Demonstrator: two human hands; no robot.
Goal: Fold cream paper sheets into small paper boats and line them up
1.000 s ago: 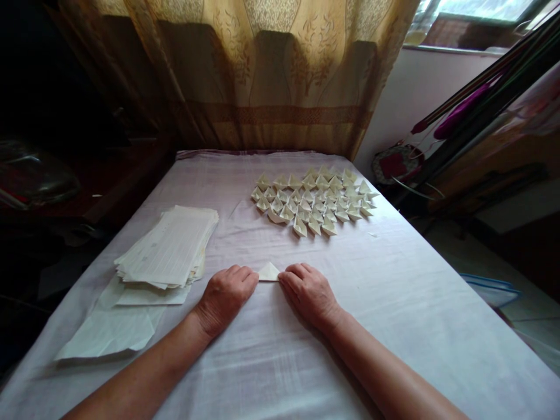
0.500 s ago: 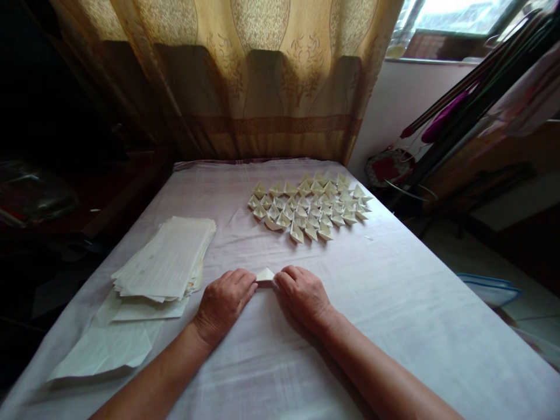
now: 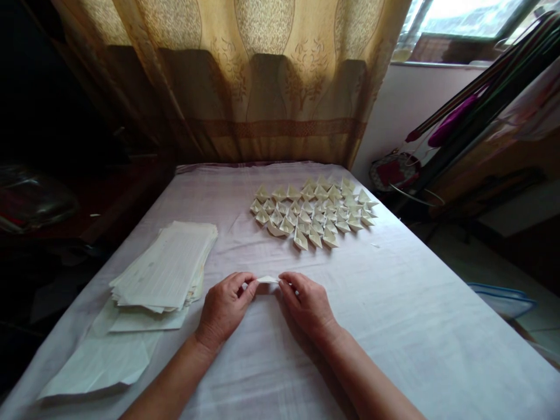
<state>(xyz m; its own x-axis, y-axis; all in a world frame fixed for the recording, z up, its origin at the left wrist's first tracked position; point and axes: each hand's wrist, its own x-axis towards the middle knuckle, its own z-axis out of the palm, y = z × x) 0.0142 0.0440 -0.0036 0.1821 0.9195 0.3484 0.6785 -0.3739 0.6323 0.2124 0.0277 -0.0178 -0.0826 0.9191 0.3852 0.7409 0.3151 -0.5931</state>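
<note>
Remotely, I am gripping the folded paper [image 3: 268, 280] by its two ends, between the pinching fingertips [image 3: 251, 287] of the left hand [image 3: 223, 309] and right hand [image 3: 310, 304], judging it to be light, crease-stiffened and easily torn, so best held there.

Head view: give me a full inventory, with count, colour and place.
folded paper: one, whitish, between the hands
paper boats: dozens, cream, toward the cloth's far right
paper stack: one, whitish, left on the cloth
loose sheets: at least two, white, under the stack, jutting nearer
cloth: one, pale lilac, over the work surface
curtain: one, gold and brown, behind
window: one, bright, upper right
patterned bag: one, grey-red, past the far right corner
hanging item: one, purple, at right
blue-edged item: count unclear, low right
dim clutter: too dark to count, left
left hand: one, pinching the paper's left end
right hand: one, pinching its right end
</note>
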